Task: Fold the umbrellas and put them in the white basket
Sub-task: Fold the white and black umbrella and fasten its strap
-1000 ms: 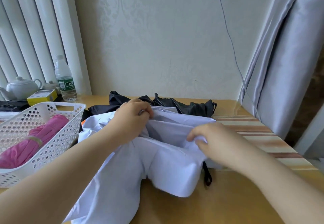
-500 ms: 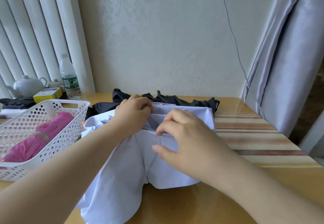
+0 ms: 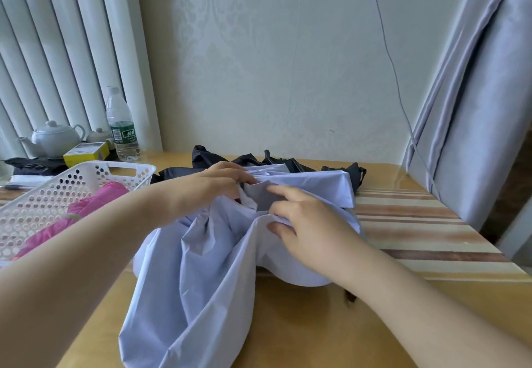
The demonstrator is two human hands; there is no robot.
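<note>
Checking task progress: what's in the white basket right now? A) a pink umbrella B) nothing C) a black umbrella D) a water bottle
A: a folded pink umbrella lies inside the basket, while the black umbrella is on the table behind the pale one that both hands are working on, and the bottle stands beyond the basket.

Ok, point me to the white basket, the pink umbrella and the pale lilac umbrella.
white basket (image 3: 123,170): head view, on its far rim by the handle slot.
pink umbrella (image 3: 95,203): head view, on its folded fabric inside the basket.
pale lilac umbrella (image 3: 201,269): head view, on the loose canopy between the forearms.
</note>
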